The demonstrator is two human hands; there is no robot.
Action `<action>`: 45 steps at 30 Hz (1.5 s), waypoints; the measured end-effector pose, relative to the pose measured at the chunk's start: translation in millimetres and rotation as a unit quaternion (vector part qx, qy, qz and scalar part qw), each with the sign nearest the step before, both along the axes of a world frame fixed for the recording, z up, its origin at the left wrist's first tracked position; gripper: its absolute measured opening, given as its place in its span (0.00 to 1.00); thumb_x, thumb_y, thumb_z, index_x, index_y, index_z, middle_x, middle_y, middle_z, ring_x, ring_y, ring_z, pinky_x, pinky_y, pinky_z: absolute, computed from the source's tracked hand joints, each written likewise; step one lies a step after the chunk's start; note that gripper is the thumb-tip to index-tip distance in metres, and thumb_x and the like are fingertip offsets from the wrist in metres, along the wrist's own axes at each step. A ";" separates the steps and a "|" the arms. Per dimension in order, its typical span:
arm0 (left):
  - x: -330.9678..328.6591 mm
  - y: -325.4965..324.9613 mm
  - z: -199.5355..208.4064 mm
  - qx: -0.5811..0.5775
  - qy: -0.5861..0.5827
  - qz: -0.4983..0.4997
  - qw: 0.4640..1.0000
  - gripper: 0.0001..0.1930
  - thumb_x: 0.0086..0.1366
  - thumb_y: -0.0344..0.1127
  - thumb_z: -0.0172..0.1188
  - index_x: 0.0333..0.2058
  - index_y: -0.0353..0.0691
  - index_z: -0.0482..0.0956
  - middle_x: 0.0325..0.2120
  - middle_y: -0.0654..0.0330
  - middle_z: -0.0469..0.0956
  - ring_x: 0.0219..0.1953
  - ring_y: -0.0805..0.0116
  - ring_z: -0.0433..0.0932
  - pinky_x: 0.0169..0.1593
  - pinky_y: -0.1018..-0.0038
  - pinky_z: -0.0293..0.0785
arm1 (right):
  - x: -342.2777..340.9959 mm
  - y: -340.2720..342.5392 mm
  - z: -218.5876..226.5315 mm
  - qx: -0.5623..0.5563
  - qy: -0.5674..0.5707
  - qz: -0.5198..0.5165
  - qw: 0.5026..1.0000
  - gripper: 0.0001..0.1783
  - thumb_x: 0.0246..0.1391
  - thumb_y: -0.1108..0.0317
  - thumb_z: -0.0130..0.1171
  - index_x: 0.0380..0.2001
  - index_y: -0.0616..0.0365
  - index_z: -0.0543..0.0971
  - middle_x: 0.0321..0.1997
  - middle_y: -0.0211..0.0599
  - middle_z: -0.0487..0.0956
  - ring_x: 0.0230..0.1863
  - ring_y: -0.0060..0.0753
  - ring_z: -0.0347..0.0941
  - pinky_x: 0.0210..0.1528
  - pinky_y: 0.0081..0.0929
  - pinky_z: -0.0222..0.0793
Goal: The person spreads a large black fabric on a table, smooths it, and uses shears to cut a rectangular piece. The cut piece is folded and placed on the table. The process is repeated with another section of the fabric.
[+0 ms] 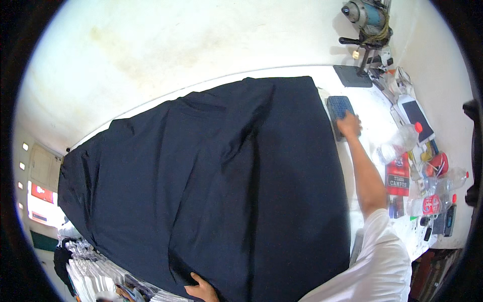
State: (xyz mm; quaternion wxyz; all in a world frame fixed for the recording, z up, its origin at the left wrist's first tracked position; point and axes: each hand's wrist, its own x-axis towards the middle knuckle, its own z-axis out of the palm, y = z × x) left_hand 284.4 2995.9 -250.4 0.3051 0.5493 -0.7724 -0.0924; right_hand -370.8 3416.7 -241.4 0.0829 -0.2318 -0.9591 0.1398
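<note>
A wide sheet of black fabric (216, 166) is spread over the white table (372, 108), with loose folds and ridges running through it. At the near edge, my left hand (202, 290) grips the fabric, its thumb on top; the rest of the hand is cut off by the frame. My right hand (349, 126) reaches out past the fabric's right edge and is closed on a dark blue block (338, 103) with a grid-textured top. The block lies along that edge, close to the far right corner of the cloth.
At the far right stands a motorised cloth cutter (370, 17) on a flat base plate (353, 76). Plastic bottles (402, 143), a red packet (398, 176) and a white-framed tablet (417, 118) clutter the right side. Stacked pale cloth (90, 274) lies at lower left. A wall (201, 40) backs the table.
</note>
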 end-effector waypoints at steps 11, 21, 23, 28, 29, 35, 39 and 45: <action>-0.7 3.4 9.6 -0.005 0.021 -0.024 0.999 0.23 0.74 0.43 0.66 0.47 0.19 0.81 0.42 0.29 0.84 0.44 0.28 0.83 0.49 0.46 0.77 | 104.1 -87.9 73.0 0.105 -0.047 0.369 0.922 0.34 0.81 0.47 0.32 0.84 0.43 0.57 0.90 0.41 0.48 0.90 0.51 0.36 0.86 0.67 0.30; 3.7 9.9 30.0 0.043 -0.007 -0.072 0.996 0.21 0.79 0.44 0.60 0.50 0.26 0.82 0.46 0.37 0.84 0.48 0.31 0.83 0.51 0.47 0.77 | 272.3 -49.8 57.3 0.078 0.018 0.358 0.930 0.34 0.81 0.49 0.35 0.83 0.47 0.59 0.89 0.44 0.50 0.89 0.52 0.40 0.86 0.68 0.32; 3.9 10.8 35.6 0.037 0.031 -0.084 0.995 0.24 0.79 0.47 0.58 0.50 0.25 0.82 0.46 0.35 0.83 0.48 0.30 0.82 0.51 0.47 0.76 | 308.0 -40.0 56.7 0.077 0.087 0.368 0.923 0.34 0.80 0.49 0.35 0.82 0.48 0.61 0.89 0.46 0.51 0.89 0.53 0.40 0.85 0.68 0.31; -18.5 29.7 85.6 0.092 0.134 -0.070 0.984 0.32 0.83 0.55 0.50 0.40 0.22 0.80 0.40 0.33 0.81 0.43 0.32 0.81 0.50 0.48 0.74 | 385.8 -25.0 52.0 0.044 -0.001 0.355 0.934 0.34 0.81 0.51 0.37 0.81 0.53 0.63 0.87 0.53 0.53 0.88 0.57 0.41 0.85 0.67 0.30; -32.8 38.3 104.3 0.134 0.153 -0.083 0.976 0.33 0.84 0.56 0.49 0.39 0.23 0.79 0.39 0.33 0.81 0.42 0.33 0.80 0.49 0.48 0.74 | 393.3 -25.5 60.1 0.027 0.048 0.362 0.931 0.34 0.81 0.51 0.38 0.80 0.56 0.62 0.87 0.55 0.54 0.88 0.58 0.43 0.85 0.68 0.31; -69.4 187.7 205.2 0.274 0.065 -0.601 0.748 0.27 0.84 0.50 0.48 0.39 0.27 0.79 0.41 0.31 0.82 0.45 0.30 0.82 0.47 0.47 0.77 | 537.2 -23.4 136.1 -0.417 -0.029 0.370 0.830 0.30 0.65 0.78 0.58 0.70 0.68 0.73 0.64 0.63 0.81 0.67 0.54 0.79 0.72 0.43 0.70; -48.7 283.2 198.6 0.203 -0.210 -0.823 0.486 0.33 0.84 0.54 0.44 0.79 0.45 0.61 0.81 0.44 0.54 0.82 0.34 0.47 0.81 0.36 0.41 | 635.6 -23.7 123.3 -0.574 -0.145 0.194 0.782 0.26 0.66 0.73 0.61 0.66 0.67 0.75 0.59 0.56 0.84 0.59 0.49 0.82 0.65 0.40 0.75; 13.4 189.3 171.3 0.407 0.031 -0.861 0.303 0.31 0.84 0.56 0.48 0.74 0.43 0.71 0.72 0.39 0.71 0.72 0.40 0.72 0.71 0.49 0.72 | 664.8 -64.6 81.3 -0.764 0.012 -0.179 0.619 0.19 0.67 0.69 0.65 0.58 0.66 0.79 0.51 0.49 0.85 0.49 0.43 0.84 0.54 0.40 0.81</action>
